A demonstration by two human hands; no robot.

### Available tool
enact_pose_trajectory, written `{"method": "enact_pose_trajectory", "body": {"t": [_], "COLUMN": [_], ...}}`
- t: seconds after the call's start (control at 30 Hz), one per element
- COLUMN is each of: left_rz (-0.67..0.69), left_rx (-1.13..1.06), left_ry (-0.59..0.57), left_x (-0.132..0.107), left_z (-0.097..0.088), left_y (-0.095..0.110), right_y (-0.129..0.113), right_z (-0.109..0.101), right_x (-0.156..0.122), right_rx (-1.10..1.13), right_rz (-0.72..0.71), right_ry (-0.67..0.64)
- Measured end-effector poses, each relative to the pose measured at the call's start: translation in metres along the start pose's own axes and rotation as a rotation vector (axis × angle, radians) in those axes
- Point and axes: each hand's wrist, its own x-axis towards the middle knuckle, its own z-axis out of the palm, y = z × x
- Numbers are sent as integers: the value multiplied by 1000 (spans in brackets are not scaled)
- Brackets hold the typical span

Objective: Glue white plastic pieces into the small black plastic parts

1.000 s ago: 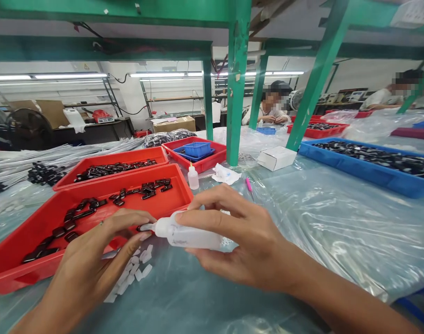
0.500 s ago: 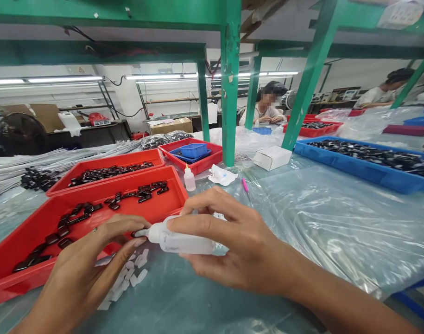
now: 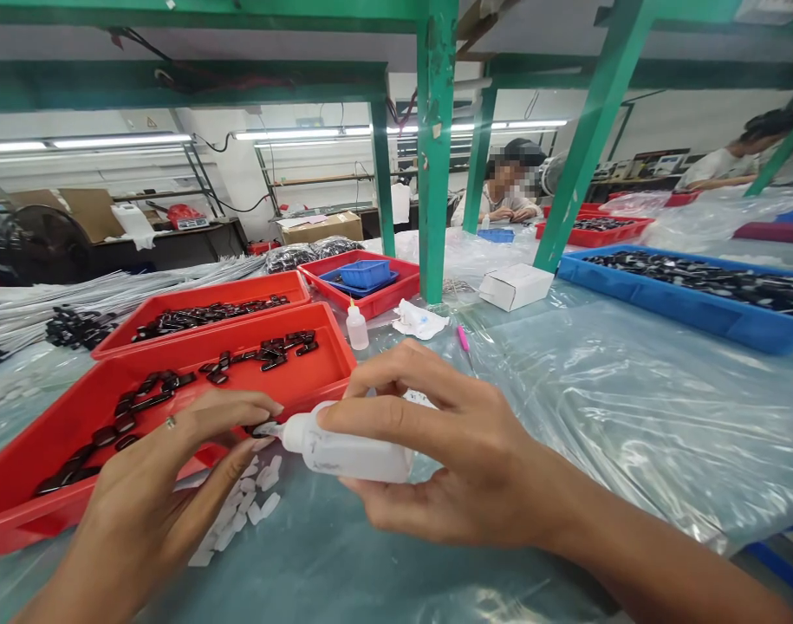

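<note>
My right hand [image 3: 448,442] is closed around a white squeeze bottle [image 3: 350,446], tipped on its side with its nozzle pointing left. Between the thumb and fingertips of my left hand [image 3: 168,468] is a small black part [image 3: 261,428], mostly covered by the fingers. The nozzle tip meets this part. Below, a loose pile of small whitish translucent pieces [image 3: 240,503] lies on the table covering. Behind my left hand stands a red tray [image 3: 305,381] with several glossy black parts [image 3: 124,422] scattered in it.
Another red tray [image 3: 201,299] of black parts sits behind. A small dropper bottle [image 3: 357,328], a crumpled white wipe [image 3: 419,321], a pink-handled tool [image 3: 463,338] and a white box [image 3: 516,286] stand near a green post [image 3: 433,173]. A blue tray [image 3: 682,308] is at right; a co-worker [image 3: 500,191] sits opposite.
The camera view has shifted slightly. Both hands keep their hold, with the nozzle still at the black part; my left fingertips have moved a little.
</note>
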Motion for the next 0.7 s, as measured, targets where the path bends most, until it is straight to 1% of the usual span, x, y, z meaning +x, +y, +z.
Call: {"method": "enact_pose_trajectory", "body": {"t": [0.17, 0.3, 0.53, 0.7], "left_rz": [38, 26, 13, -6], "left_rx": [16, -12, -32, -69], "left_ry": [13, 10, 19, 2], "left_x": [5, 8, 6, 3], "left_z": [1, 4, 7, 7], "left_y": [9, 14, 12, 11], "right_y": [2, 2, 0, 0], "right_z": [2, 5, 4, 3], "right_x": [1, 1, -1, 0], "right_rx": [-28, -40, -44, -36], "right_rz": [-3, 24, 28, 28], "right_ry": [-2, 33, 29, 43]}}
